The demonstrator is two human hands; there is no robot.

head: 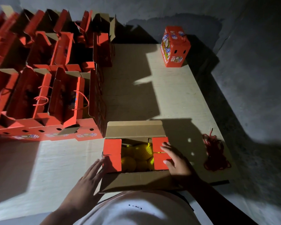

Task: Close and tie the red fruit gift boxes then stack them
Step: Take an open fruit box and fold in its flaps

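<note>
The red fruit gift box (136, 153) sits on a pale board (177, 98) laid on the floor, just in front of the person, with its top still open. Its two long brown flaps stand outward, one at the far side and one toward the person, while the short red flaps on the left and right are folded inward over the opening. Between them yellow fruit (133, 161) shows, some of it in yellow foam netting. The left hand (86, 181) lies with straight fingers against the near left corner of the box, its fingertips touching the red flap there and grasping nothing. The right hand (177, 159) rests flat on the right red flaps, fingers spread and pressing down, also released. To the right of the box, apart from it, a tangle of red cord (216, 153) lies on the board. At the far right corner of the board stands a closed red box (174, 46) with a printed pattern and its cord on top. To the left, rows of open red boxes (44, 75) stand close together, flaps up and cord handles hanging loose.
</note>
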